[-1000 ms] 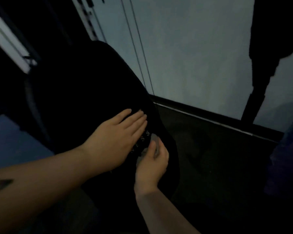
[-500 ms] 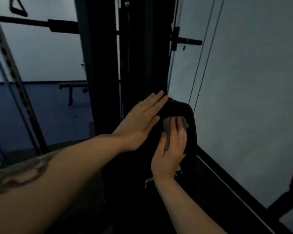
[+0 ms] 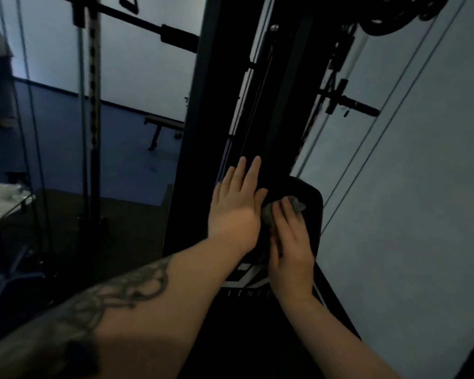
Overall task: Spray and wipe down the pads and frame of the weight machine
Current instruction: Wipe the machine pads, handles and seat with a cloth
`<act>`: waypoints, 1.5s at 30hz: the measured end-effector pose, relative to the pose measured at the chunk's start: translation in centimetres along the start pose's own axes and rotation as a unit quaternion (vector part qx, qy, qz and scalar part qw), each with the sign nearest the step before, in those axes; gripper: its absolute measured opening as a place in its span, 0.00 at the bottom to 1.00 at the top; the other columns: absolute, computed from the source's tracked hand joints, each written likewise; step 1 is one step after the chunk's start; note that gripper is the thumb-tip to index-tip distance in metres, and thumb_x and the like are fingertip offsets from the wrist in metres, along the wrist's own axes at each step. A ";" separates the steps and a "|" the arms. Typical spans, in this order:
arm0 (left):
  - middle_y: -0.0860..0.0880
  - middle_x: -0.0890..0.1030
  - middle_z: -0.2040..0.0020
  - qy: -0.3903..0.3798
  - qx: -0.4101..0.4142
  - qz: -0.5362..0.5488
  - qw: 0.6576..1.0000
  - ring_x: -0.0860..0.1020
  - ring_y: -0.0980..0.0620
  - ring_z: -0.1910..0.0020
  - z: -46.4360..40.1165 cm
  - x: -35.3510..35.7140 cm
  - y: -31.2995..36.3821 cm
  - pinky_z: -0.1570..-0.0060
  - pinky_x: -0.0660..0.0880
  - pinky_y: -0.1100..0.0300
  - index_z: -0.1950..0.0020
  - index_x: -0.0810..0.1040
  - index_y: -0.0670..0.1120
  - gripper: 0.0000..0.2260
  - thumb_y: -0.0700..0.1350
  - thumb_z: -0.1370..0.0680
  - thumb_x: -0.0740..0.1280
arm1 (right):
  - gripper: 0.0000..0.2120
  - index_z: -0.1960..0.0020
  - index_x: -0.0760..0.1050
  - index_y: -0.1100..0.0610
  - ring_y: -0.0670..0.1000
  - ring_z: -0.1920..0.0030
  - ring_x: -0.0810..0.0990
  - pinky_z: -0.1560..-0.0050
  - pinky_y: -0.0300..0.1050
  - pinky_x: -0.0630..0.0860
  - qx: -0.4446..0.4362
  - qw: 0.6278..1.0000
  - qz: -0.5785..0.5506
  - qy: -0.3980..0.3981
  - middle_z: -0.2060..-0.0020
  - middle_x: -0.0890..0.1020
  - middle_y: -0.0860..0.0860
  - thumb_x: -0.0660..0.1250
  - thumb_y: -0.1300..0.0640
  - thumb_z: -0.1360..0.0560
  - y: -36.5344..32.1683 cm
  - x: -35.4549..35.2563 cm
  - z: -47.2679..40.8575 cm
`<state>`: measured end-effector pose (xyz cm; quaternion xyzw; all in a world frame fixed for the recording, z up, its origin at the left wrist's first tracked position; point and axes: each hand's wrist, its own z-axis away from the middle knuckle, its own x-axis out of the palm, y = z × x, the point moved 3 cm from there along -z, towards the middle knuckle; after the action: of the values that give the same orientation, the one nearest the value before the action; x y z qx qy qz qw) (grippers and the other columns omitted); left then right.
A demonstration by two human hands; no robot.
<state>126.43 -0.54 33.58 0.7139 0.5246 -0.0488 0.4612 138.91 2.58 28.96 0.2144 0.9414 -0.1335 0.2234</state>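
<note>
Head view, dim room. Black padded backrest of weight machine [image 3: 311, 214] stands centre, upright, against tall black steel frame column [image 3: 216, 105]. Left hand [image 3: 234, 206] lies flat on pad's left edge, fingers straight, extended up onto frame. Right hand [image 3: 292, 250] just right of it, fingers pressing small crumpled grey cloth [image 3: 283, 212] against pad's upper part; whether they curl round cloth unclear. Far left: flat workout bench [image 3: 163, 128] on blue floor [image 3: 66, 149]. Thin cables [image 3: 378, 127] run along pale wall, right.
</note>
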 end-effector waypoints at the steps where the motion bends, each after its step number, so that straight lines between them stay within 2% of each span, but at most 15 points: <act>1: 0.54 0.51 0.21 0.043 -0.037 0.019 0.998 0.49 0.54 0.23 0.8 0.4 0.0 0.24 0.48 0.52 0.23 0.47 0.56 0.25 0.58 0.20 0.43 | 0.24 0.26 0.62 0.59 0.50 0.26 0.62 0.25 0.46 0.59 -0.016 1.000 -0.002 0.000 0.27 0.66 0.53 0.60 0.62 0.21 0.2 -0.7 -0.7; 3: 0.53 0.55 0.22 0.115 -0.119 0.037 0.986 0.53 0.54 0.23 3.1 1.5 -0.7 0.25 0.51 0.50 0.23 0.50 0.54 0.27 0.58 0.21 0.40 | 0.20 0.28 0.66 0.62 0.51 0.27 0.65 0.26 0.53 0.63 -0.039 0.999 -0.020 0.022 0.28 0.68 0.55 0.59 0.61 0.19 -0.5 -1.4 -2.8; 6: 0.53 0.57 0.23 0.189 -0.234 0.060 0.952 0.55 0.53 0.24 7.6 4.1 -3.5 0.25 0.52 0.49 0.23 0.54 0.52 0.28 0.60 0.21 0.38 | 0.16 0.33 0.74 0.63 0.54 0.32 0.73 0.30 0.54 0.68 -0.085 0.996 -0.009 0.033 0.34 0.75 0.55 0.59 0.59 0.18 -3.0 0.0 -6.3; 9: 0.55 0.58 0.24 0.235 -0.244 0.104 0.935 0.56 0.55 0.25 10.3 6.1 -6.1 0.25 0.48 0.53 0.24 0.58 0.51 0.28 0.61 0.20 0.38 | 0.14 0.46 0.82 0.61 0.57 0.46 0.80 0.39 0.53 0.74 -0.127 0.987 0.082 0.061 0.48 0.84 0.54 0.60 0.56 0.19 -4.8 1.8 -7.2; 13: 0.50 0.65 0.26 0.278 -0.329 0.131 0.893 0.62 0.50 0.27 13.4 8.0 -9.3 0.26 0.54 0.48 0.27 0.65 0.47 0.29 0.59 0.20 0.42 | 0.16 0.61 0.81 0.57 0.56 0.57 0.81 0.45 0.51 0.75 -0.343 0.927 0.128 -0.080 0.61 0.83 0.53 0.60 0.55 0.20 -7.3 4.8 -4.3; 16: 0.50 0.69 0.28 0.272 -0.354 0.139 0.884 0.65 0.49 0.29 16.7 9.7 -11.0 0.27 0.53 0.48 0.29 0.67 0.47 0.31 0.63 0.21 0.40 | 0.11 0.54 0.83 0.57 0.55 0.52 0.82 0.34 0.51 0.68 -0.412 0.891 0.159 -0.105 0.54 0.85 0.53 0.63 0.55 0.21 -7.1 4.1 -4.9; 18: 0.52 0.67 0.28 0.265 -0.354 0.140 0.886 0.63 0.52 0.28 17.8 10.5 -12.0 0.26 0.49 0.49 0.28 0.67 0.48 0.28 0.60 0.20 0.42 | 0.09 0.50 0.82 0.57 0.56 0.46 0.81 0.27 0.54 0.58 -0.390 0.903 0.158 -0.086 0.49 0.84 0.54 0.65 0.55 0.23 -6.2 3.0 -6.0; 20: 0.53 0.65 0.27 0.248 -0.373 0.141 0.883 0.60 0.54 0.27 18.9 10.9 -12.8 0.25 0.46 0.50 0.27 0.65 0.48 0.28 0.59 0.21 0.42 | 0.08 0.53 0.82 0.58 0.58 0.47 0.81 0.28 0.56 0.60 -0.334 0.930 0.141 -0.068 0.52 0.84 0.55 0.66 0.56 0.23 -5.8 2.9 -5.5; 22: 0.51 0.64 0.26 0.239 -0.398 0.135 0.876 0.59 0.51 0.26 20.3 11.4 -13.8 0.25 0.47 0.49 0.27 0.64 0.47 0.30 0.60 0.22 0.42 | 0.09 0.58 0.81 0.57 0.57 0.52 0.81 0.30 0.55 0.64 -0.321 0.931 0.157 -0.066 0.58 0.83 0.54 0.64 0.56 0.23 -6.6 4.9 -2.9; 25: 0.46 0.64 0.26 0.228 -0.436 0.136 0.860 0.60 0.46 0.27 22.9 12.1 -15.5 0.27 0.54 0.46 0.26 0.63 0.46 0.30 0.61 0.22 0.44 | 0.13 0.62 0.79 0.56 0.56 0.56 0.80 0.32 0.53 0.68 -0.398 0.893 0.162 -0.137 0.64 0.80 0.53 0.61 0.57 0.21 -7.4 8.4 1.9; 29: 0.49 0.65 0.28 0.201 -0.445 0.250 0.836 0.60 0.50 0.29 24.6 12.9 -17.0 0.32 0.58 0.58 0.25 0.61 0.50 0.21 0.51 0.19 0.53 | 0.14 0.61 0.78 0.55 0.56 0.55 0.80 0.31 0.53 0.65 -0.481 0.847 0.163 -0.158 0.62 0.81 0.52 0.59 0.55 0.20 -6.8 8.0 1.3; 34: 0.55 0.66 0.33 0.189 -0.417 0.284 0.843 0.62 0.53 0.29 25.2 13.2 -18.2 0.32 0.60 0.59 0.26 0.61 0.49 0.20 0.51 0.18 0.53 | 0.11 0.59 0.81 0.56 0.56 0.50 0.81 0.26 0.55 0.55 -0.336 0.926 0.155 -0.069 0.60 0.82 0.53 0.63 0.56 0.22 -6.9 8.2 2.5; 40: 0.53 0.68 0.29 0.151 -0.405 0.308 0.847 0.68 0.55 0.31 27.0 14.1 -20.0 0.31 0.66 0.49 0.26 0.61 0.54 0.22 0.58 0.19 0.50 | 0.06 0.54 0.80 0.56 0.56 0.47 0.80 0.26 0.55 0.58 -0.421 0.876 0.135 -0.195 0.57 0.82 0.52 0.65 0.59 0.24 -6.5 11.8 11.2; 42: 0.52 0.69 0.29 0.151 -0.409 0.303 0.847 0.68 0.55 0.32 27.8 14.5 -20.0 0.31 0.67 0.49 0.26 0.61 0.53 0.23 0.58 0.20 0.51 | 0.07 0.52 0.81 0.55 0.56 0.43 0.79 0.24 0.55 0.54 -0.432 0.874 0.127 -0.181 0.53 0.82 0.52 0.63 0.58 0.22 -6.1 11.0 10.3; 45: 0.52 0.69 0.29 0.162 -0.417 0.302 0.841 0.68 0.55 0.32 28.0 14.8 -19.9 0.31 0.66 0.49 0.26 0.60 0.53 0.25 0.61 0.22 0.50 | 0.08 0.50 0.82 0.55 0.55 0.40 0.79 0.23 0.54 0.49 -0.396 0.905 0.113 -0.107 0.51 0.83 0.50 0.63 0.57 0.21 -5.3 10.0 8.4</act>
<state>128.78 -9.50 -2.63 0.5747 0.3209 0.4332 0.6156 131.45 -1.57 17.75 0.1973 0.8566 0.2546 0.4032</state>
